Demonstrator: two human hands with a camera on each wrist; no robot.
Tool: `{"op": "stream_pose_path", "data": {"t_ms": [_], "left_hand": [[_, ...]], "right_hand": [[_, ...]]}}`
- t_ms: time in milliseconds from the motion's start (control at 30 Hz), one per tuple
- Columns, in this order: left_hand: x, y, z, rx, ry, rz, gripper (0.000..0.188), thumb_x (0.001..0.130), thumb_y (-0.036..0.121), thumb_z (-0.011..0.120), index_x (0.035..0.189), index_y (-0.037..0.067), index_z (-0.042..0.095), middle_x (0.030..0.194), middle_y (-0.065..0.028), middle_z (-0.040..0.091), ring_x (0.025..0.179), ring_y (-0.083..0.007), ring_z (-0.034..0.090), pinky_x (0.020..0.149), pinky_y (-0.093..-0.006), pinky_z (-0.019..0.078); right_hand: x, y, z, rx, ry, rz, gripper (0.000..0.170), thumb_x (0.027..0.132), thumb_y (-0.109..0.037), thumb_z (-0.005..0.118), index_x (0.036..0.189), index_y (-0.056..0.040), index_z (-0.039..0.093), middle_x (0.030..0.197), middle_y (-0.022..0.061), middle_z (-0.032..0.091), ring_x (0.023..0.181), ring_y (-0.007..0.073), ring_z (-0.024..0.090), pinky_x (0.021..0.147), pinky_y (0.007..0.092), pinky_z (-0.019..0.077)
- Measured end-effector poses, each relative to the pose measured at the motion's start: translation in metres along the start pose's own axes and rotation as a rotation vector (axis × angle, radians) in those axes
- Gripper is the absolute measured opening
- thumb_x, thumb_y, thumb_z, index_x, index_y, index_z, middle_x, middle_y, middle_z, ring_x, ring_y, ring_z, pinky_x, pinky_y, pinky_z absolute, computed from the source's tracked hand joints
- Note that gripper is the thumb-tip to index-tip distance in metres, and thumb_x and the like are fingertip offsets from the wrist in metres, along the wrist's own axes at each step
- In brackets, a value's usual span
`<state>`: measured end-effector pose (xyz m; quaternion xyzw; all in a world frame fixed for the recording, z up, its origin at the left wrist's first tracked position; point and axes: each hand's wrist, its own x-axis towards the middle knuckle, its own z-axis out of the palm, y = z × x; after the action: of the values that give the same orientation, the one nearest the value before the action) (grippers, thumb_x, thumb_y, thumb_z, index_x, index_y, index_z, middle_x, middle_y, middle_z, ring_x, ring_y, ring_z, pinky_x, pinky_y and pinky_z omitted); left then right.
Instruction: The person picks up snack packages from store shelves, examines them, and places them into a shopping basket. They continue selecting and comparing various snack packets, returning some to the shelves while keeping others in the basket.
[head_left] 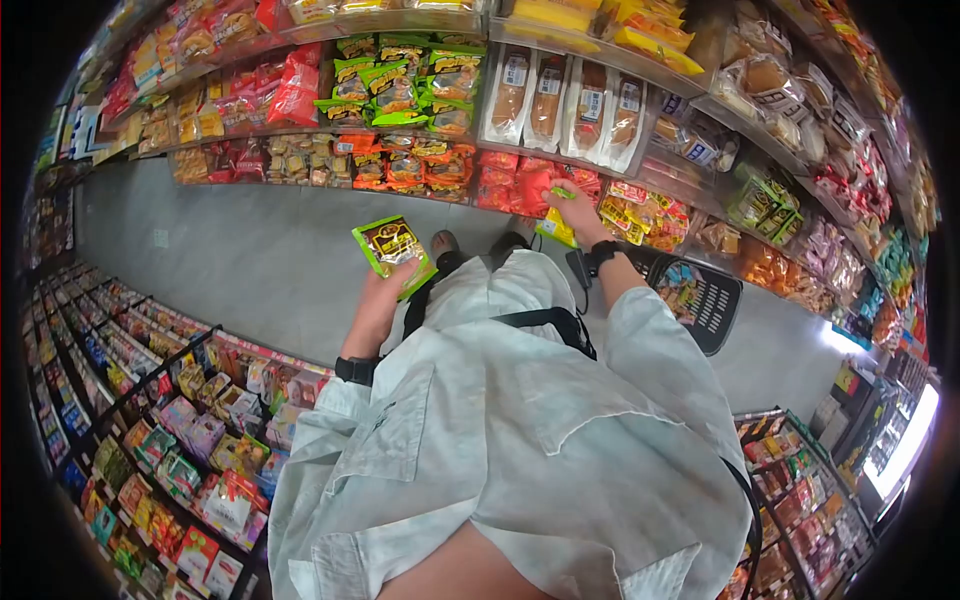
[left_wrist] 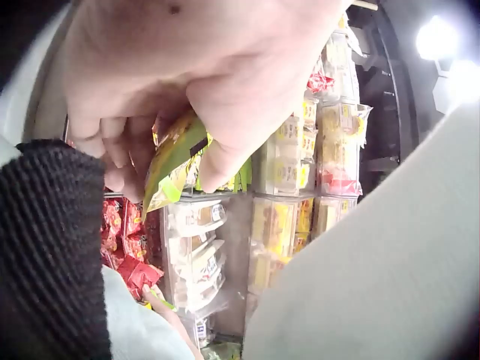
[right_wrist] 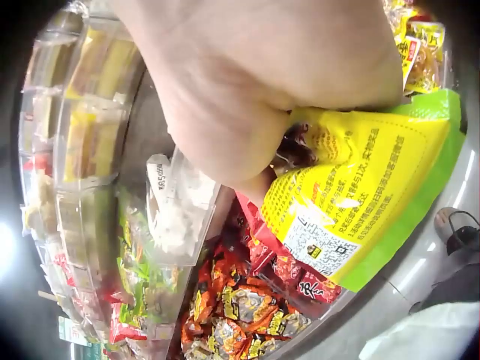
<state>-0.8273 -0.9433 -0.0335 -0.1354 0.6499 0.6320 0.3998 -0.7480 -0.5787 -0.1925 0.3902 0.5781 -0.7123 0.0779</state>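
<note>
Yellow-and-green packet point(right_wrist: 345, 180), right hand point(head_left: 580, 212) pinching it, points its green border point(right_wrist: 397, 240) away from the shelf edge point(head_left: 497, 210), long axis unclear; left hand point(left_wrist: 210, 75) pinches a green-framed packet point(head_left: 388, 240).

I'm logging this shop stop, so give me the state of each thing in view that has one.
Left hand: pinches the green-bordered packet.
Green-bordered packet: held tilted; seal cannot be judged.
Right hand: grips the yellow packet.
Yellow packet: printed side faces the right wrist camera.
Black basket: colourful packaging inside.
Long wrapped loaves: lined up side by side.
Orange packets: piled together.
</note>
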Motion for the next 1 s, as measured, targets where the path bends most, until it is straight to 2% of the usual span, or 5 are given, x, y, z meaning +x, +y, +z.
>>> {"op": "stream_pose_path", "data": {"t_ms": [267,567,733,833,1000], "left_hand": [[-0.035,-0.008,0.030,-0.125,0.189,-0.101,0.036,0.097,0.021,0.070,0.125,0.000,0.063,0.116,-0.0064,0.071,0.104,-0.0163,0.067,0.093,-0.0315,0.0510],[-0.036,-0.011,0.030,-0.248,0.184,-0.080,0.039,0.099,0.024,0.066,0.129,-0.001,0.061,0.120,-0.0075,0.069,0.108,-0.0172,0.067,0.095,-0.0330,0.0516],[-0.003,0.001,0.008,-0.384,0.107,-0.072,0.039,0.102,0.025,0.062,0.131,-0.002,0.059,0.120,-0.0087,0.069,0.107,-0.0185,0.068,0.093,-0.0325,0.0533],[0.007,0.007,-0.011,-0.361,0.030,-0.035,0.039,0.103,0.025,0.061,0.130,-0.003,0.059,0.121,-0.0094,0.069,0.106,-0.0178,0.069,0.092,-0.0313,0.0534],[0.001,0.017,-0.060,-0.263,-0.087,-0.007,0.041,0.103,0.027,0.061,0.131,-0.003,0.061,0.123,-0.0090,0.070,0.107,-0.0162,0.068,0.094,-0.0308,0.0525]], "right_hand": [[0.072,0.021,0.009,0.606,0.140,0.028,0.020,0.094,-0.011,0.074,0.111,-0.0044,0.066,0.095,0.0032,0.068,0.084,0.0165,0.065,0.075,0.0324,0.0530],[0.035,0.014,-0.010,0.529,0.024,0.117,0.032,0.091,-0.004,0.069,0.122,-0.0021,0.063,0.095,0.0047,0.066,0.084,0.0148,0.063,0.076,0.0287,0.0509],[0.002,0.002,-0.025,0.505,-0.029,0.158,0.047,0.093,0.005,0.062,0.138,0.0017,0.051,0.119,0.0138,0.069,0.113,0.0244,0.067,0.097,0.0361,0.0543],[-0.025,-0.002,-0.016,0.421,-0.019,0.126,0.048,0.095,0.004,0.062,0.141,0.0013,0.051,0.116,0.0091,0.068,0.103,0.0201,0.068,0.092,0.0331,0.0543],[-0.075,-0.045,0.048,0.205,-0.067,0.036,0.057,0.091,0.011,0.055,0.146,-0.0054,0.051,0.129,0.0149,0.066,0.104,0.0222,0.068,0.094,0.0341,0.0546]]}}
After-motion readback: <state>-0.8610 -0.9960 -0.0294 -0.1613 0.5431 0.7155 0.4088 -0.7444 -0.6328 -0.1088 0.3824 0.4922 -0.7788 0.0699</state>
